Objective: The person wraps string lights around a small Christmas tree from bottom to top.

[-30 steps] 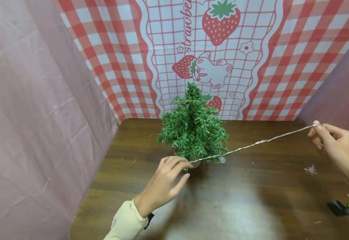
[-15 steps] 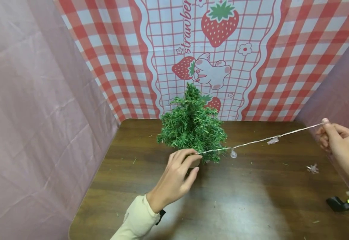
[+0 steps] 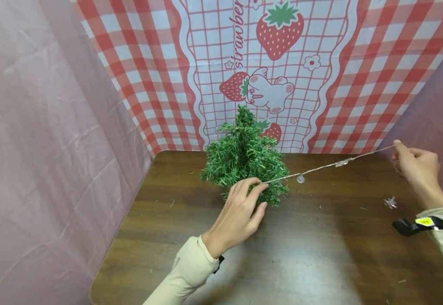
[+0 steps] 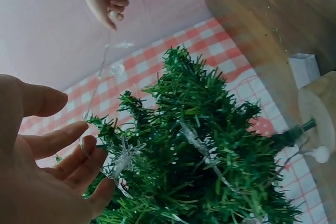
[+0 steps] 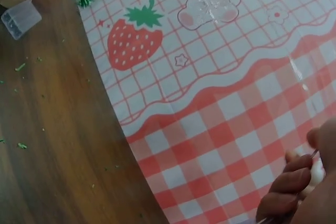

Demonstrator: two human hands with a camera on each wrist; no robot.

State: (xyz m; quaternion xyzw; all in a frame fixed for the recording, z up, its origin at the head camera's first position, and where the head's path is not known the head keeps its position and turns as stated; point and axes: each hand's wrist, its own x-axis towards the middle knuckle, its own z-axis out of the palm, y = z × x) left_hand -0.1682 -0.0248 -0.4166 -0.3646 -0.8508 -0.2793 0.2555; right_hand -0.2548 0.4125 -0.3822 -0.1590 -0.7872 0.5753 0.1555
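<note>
Head view: here's the light string [image 3: 322,167], nearly straight, running from the green tree's [image 3: 244,154] near side out to the right. Right hand [image 3: 416,167] has it pinched at the far right; left hand [image 3: 238,214] touches it, thumb apart from the fingers. Looks like the wrapping step; next calls for gentle tension, guiding string round branches.

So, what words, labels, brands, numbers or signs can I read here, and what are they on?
"strawber": sideways on the strawberry-print cloth, cut off by the picture's top edge.
Unreadable: the yellow label on the black wrist strap; its marks are too small.
</note>
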